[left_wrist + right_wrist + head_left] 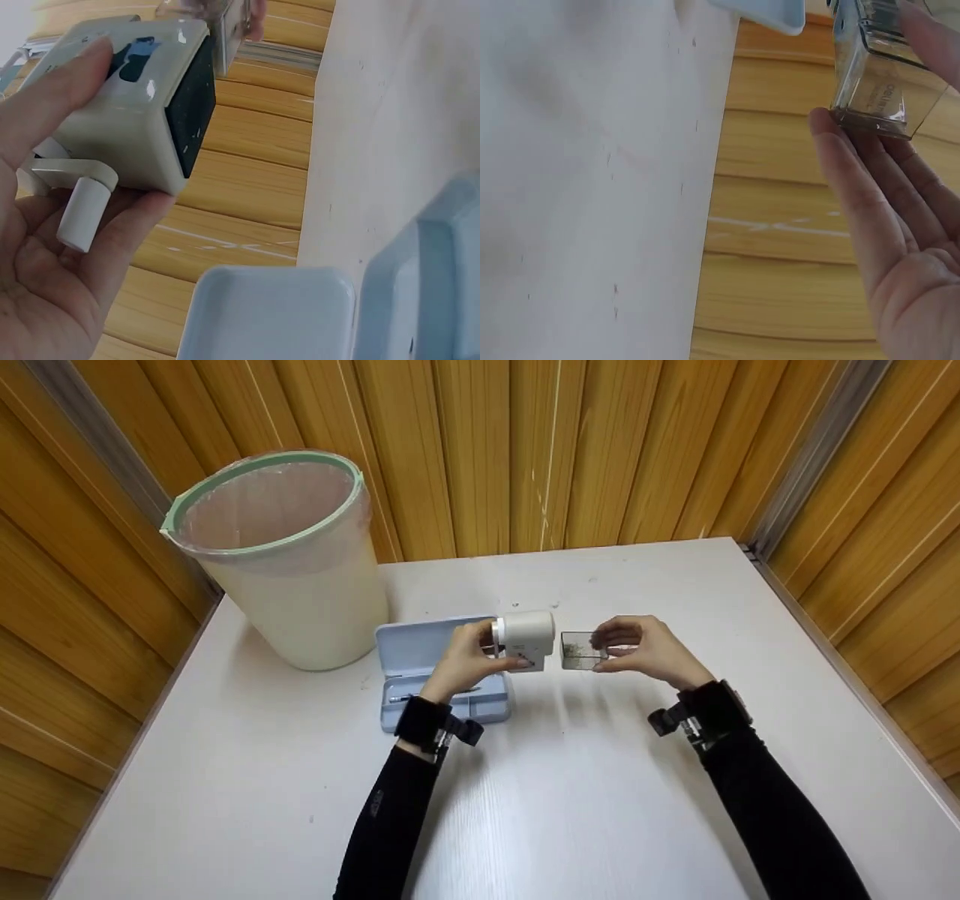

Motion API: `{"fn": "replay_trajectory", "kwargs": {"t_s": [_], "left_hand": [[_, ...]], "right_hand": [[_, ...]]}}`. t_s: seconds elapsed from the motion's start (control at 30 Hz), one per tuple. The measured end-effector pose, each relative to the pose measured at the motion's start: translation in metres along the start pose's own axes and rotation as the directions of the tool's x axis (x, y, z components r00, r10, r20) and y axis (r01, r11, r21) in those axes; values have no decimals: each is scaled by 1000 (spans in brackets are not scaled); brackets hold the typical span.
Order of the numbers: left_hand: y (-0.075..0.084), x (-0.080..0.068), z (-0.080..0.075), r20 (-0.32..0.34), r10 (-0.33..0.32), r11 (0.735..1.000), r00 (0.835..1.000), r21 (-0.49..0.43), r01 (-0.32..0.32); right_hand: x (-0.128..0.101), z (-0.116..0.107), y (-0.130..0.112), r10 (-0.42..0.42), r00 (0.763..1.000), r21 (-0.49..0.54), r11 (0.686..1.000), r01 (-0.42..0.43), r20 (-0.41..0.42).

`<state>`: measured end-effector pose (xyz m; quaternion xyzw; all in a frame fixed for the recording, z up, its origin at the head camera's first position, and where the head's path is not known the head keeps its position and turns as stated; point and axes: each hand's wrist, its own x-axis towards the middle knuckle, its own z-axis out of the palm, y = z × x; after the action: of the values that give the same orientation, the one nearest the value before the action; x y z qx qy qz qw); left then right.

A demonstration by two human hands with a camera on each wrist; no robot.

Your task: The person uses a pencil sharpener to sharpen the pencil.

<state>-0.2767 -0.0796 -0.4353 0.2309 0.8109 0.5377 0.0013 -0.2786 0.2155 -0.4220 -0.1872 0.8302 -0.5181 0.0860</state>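
My left hand (469,656) holds a small white boxy device (526,640) above the table; in the left wrist view its thumb and fingers (45,105) wrap the white device (127,112), which has a dark end face and a short white peg. My right hand (637,649) pinches a clear plastic box (581,651) with dark specks inside, held just right of the device with a small gap between them. The right wrist view shows the clear box (874,79) between thumb and fingers (847,180).
An open pale blue case (439,675) lies on the white table (600,780) under my left hand, a thin tool inside it. A lined bin with a green rim (281,555) stands at the back left. Wood-panel walls enclose the table.
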Motion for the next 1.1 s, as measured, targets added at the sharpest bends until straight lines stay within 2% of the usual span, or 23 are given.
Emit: {"fn": "replay_trajectory", "kwargs": {"t_s": [0.17, 0.37, 0.5, 0.63, 0.83, 1.1], "left_hand": [[-5, 0, -5, 9, -12, 1000, 1000, 2, 12], [-7, 2, 0, 23, 5, 1000, 1000, -5, -5], [-8, 3, 2, 34, -14, 1000, 999, -17, 14], [-9, 3, 2, 32, -24, 1000, 999, -17, 24], [-10, 3, 4, 37, -2, 1000, 999, -15, 3], [-13, 0, 5, 61, 14, 999, 998, -35, -12]], "right_hand": [[-5, -18, 0, 25, 999, -25, 999, -25, -24], [2, -26, -14, 35, 998, -66, 997, -39, -61], [14, -30, -34, 14, 994, -94, 995, -24, -106], [34, -28, -65, -22, 988, -95, 995, 8, -150], [75, -6, -121, -88, 984, -99, 992, 73, -157], [129, 48, -194, -158, 977, -98, 985, 144, -147]]}}
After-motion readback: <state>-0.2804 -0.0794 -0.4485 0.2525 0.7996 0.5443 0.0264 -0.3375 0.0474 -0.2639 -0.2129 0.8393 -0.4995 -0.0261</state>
